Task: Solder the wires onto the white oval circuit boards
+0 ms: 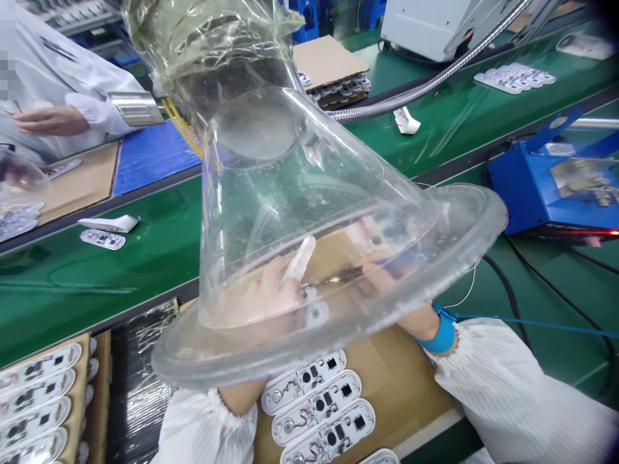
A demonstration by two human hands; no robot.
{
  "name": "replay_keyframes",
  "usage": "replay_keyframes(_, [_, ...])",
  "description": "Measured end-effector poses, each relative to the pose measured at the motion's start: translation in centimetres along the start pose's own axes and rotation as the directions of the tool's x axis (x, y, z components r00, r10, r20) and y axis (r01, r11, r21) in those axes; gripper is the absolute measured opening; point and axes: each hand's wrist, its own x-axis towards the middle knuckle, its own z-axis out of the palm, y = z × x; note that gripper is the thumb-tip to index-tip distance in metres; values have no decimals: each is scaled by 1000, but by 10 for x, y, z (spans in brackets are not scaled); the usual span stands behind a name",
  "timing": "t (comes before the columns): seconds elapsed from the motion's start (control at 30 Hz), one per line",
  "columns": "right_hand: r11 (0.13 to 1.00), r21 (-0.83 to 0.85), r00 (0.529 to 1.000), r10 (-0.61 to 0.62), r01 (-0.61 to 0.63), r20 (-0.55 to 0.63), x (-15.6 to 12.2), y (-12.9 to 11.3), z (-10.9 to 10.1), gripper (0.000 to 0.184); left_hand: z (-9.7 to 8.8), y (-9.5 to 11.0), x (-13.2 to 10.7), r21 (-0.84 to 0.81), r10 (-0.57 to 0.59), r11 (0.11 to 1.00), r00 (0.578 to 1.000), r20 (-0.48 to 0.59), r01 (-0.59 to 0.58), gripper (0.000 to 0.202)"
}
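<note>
A small white oval board [316, 314] lay flat under the clear hood [471, 216], blurred through its wall. A blue-handled tool [341, 278] slanted under the hood too, metal tip lowest.

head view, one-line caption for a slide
Under a clear hood, left hand touches a white board, right hand holds a thin tool.

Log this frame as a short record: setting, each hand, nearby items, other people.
Setting: green conveyor belt behind; clear funnel hood over both hands.
Left hand: seen through the hood, fingertips on a small white board; grip unclear.
Right hand: blue wrist strap; closed on a thin tool pointed at that board.
Nearby: row of white oval boards on cardboard.
Others: a co-worker's hand at far left.
</note>
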Motion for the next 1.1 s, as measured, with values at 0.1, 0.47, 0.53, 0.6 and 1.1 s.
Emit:
replay_keyframes(0.1, [1000,6,1000,2,-2,3,-1,4,0,25,0,0,1,10,1,1000,1000,-5,-1,13])
replay_keyframes(0.47, [998,-12,997,-62,62,-55,2,-1,-4,19,2,1,2,-31,-4,1000,999,-34,3,8])
replay_keyframes(0.53, [997,2,994,-72,72,-78,4,-5,-5,17,1,1,2,-49,-3,999,999,-38,1,8])
replay_keyframes(0.6, [996,9,990,-82,83,-113,7,-8,-6,16,0,0,3,-60,-1,998,999,-45,-1,10])
replay_keyframes(1.1, [997,56,989,-43,52,-144,8,-21,-8,18,-8,-4,2,-148,-9,989,998,-63,-1,9])
